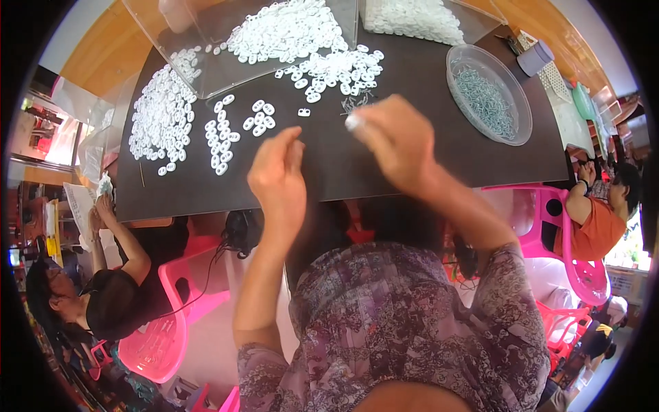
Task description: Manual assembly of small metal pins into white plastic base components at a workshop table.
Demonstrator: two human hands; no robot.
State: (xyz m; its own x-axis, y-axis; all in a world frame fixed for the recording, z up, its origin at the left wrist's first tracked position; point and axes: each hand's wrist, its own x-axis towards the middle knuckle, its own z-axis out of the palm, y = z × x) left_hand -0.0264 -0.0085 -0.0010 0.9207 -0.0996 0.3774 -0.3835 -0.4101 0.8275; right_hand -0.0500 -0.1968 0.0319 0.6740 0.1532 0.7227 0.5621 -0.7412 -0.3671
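A person sits at a dark table [480, 165] holding a clear box [226, 88], heaps of white pieces [285, 31] and a bowl [525, 130] of what look like screws [480, 99]. The right hand [401, 141] seems to pinch a small white part [353, 123]; the left hand [276, 172] is half curled, its hold impossible to tell. The step appears to be single-part handwork, calling next for a precise grip. The box is cut off above; blur and fingers obscure the part.
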